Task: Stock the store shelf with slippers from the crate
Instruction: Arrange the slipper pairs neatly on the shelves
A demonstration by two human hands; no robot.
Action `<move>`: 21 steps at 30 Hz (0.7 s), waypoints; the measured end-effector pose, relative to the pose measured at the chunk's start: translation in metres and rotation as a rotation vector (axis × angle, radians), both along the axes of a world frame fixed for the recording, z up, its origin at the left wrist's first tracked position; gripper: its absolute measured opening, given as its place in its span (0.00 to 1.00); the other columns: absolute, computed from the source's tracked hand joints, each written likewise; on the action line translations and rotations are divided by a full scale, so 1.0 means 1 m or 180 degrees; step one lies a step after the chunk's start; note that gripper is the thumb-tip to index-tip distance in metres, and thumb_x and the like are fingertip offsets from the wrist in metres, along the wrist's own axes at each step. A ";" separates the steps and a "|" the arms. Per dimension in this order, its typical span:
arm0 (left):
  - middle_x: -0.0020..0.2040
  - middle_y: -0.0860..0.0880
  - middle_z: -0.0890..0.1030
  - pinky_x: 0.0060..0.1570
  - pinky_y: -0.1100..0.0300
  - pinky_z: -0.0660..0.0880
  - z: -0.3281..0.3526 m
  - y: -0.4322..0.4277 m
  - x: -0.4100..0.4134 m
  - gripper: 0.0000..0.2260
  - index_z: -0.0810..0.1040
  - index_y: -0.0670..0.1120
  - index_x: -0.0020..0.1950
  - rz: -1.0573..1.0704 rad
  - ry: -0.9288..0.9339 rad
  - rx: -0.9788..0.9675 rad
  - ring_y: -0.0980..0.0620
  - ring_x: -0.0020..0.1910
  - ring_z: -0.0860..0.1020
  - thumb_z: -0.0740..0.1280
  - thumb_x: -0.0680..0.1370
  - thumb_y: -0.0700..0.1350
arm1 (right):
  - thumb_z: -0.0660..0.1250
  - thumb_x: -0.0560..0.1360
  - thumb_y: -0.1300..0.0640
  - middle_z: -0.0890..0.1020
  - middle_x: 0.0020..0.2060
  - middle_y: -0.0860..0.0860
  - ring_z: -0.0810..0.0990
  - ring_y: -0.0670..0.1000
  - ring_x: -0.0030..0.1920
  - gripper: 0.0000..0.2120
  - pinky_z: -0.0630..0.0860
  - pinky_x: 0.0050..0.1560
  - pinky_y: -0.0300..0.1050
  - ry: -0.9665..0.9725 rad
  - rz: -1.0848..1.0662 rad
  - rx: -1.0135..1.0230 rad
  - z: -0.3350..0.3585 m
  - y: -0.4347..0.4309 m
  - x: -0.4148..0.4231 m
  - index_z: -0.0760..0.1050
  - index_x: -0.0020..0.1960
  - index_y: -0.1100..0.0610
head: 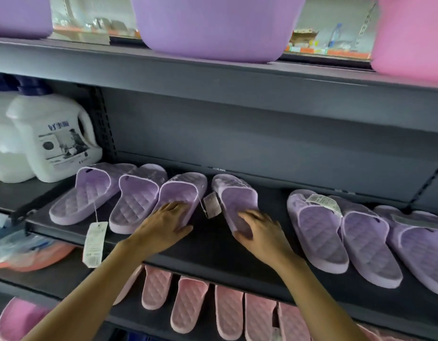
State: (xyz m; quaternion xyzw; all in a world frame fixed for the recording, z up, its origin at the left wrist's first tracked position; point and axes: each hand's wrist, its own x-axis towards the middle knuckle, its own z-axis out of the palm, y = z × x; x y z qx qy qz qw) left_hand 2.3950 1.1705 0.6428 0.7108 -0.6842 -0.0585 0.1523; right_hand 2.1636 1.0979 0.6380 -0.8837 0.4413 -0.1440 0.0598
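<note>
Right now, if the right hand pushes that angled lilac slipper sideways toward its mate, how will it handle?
The angled slipper looks like moulded foam, so it is probably light and slightly bendy, not floppy. Its flat sole on the smooth shelf should slide rather than tip or roll. The tag beside it may drag or catch under the sole.

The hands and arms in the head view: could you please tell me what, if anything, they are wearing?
Nothing visible: the left hand and right hand are bare, with no gloves, rings or watch, and the forearms are uncovered, with no sleeve in frame.
</note>
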 end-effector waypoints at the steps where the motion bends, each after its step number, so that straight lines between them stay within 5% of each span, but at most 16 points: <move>1: 0.74 0.53 0.61 0.70 0.62 0.51 -0.003 -0.003 0.007 0.33 0.58 0.50 0.74 -0.0052 -0.0037 0.0116 0.54 0.73 0.57 0.57 0.73 0.63 | 0.62 0.76 0.43 0.66 0.71 0.47 0.65 0.51 0.69 0.26 0.64 0.65 0.50 0.0036 -0.0074 0.0013 -0.002 -0.001 0.006 0.63 0.71 0.49; 3: 0.75 0.54 0.57 0.72 0.59 0.46 -0.010 -0.009 0.018 0.42 0.54 0.52 0.75 -0.0180 -0.0208 0.0158 0.54 0.75 0.52 0.44 0.64 0.69 | 0.62 0.76 0.45 0.65 0.71 0.48 0.63 0.51 0.70 0.27 0.65 0.66 0.52 0.0035 -0.0182 0.0028 -0.005 -0.001 0.016 0.62 0.72 0.49; 6: 0.76 0.53 0.54 0.73 0.55 0.44 -0.016 -0.016 0.025 0.44 0.51 0.52 0.76 -0.0316 -0.0417 0.0102 0.52 0.75 0.50 0.38 0.61 0.67 | 0.63 0.76 0.48 0.64 0.71 0.49 0.62 0.51 0.71 0.26 0.65 0.65 0.52 0.0005 -0.0380 0.0020 -0.006 0.002 0.024 0.63 0.72 0.50; 11: 0.76 0.52 0.56 0.71 0.56 0.44 -0.021 -0.019 0.013 0.43 0.52 0.51 0.76 -0.0508 -0.0479 -0.0149 0.53 0.75 0.52 0.37 0.61 0.63 | 0.65 0.74 0.50 0.67 0.70 0.52 0.64 0.54 0.71 0.25 0.65 0.64 0.53 -0.0192 -0.0783 -0.0035 -0.013 0.017 0.031 0.67 0.70 0.52; 16: 0.77 0.52 0.51 0.73 0.44 0.45 -0.028 -0.037 -0.021 0.38 0.48 0.53 0.76 -0.0471 -0.0446 0.0035 0.52 0.76 0.48 0.42 0.66 0.62 | 0.63 0.75 0.48 0.66 0.71 0.50 0.61 0.53 0.72 0.25 0.62 0.66 0.51 -0.0205 -0.1248 -0.0063 -0.018 0.024 0.026 0.66 0.71 0.51; 18: 0.76 0.51 0.54 0.73 0.44 0.47 -0.031 -0.044 -0.031 0.38 0.50 0.53 0.76 -0.0487 -0.0445 -0.0042 0.52 0.76 0.50 0.42 0.66 0.61 | 0.67 0.73 0.47 0.71 0.68 0.52 0.66 0.56 0.69 0.24 0.66 0.63 0.55 -0.0276 -0.1372 -0.0082 -0.019 0.026 0.029 0.70 0.67 0.53; 21: 0.76 0.51 0.56 0.73 0.45 0.48 -0.028 -0.051 -0.042 0.41 0.54 0.53 0.75 -0.0573 -0.0412 -0.0082 0.52 0.75 0.52 0.37 0.62 0.63 | 0.76 0.61 0.45 0.82 0.52 0.55 0.80 0.60 0.53 0.22 0.77 0.45 0.57 -0.0205 -0.1502 -0.0131 -0.021 0.022 0.030 0.81 0.52 0.54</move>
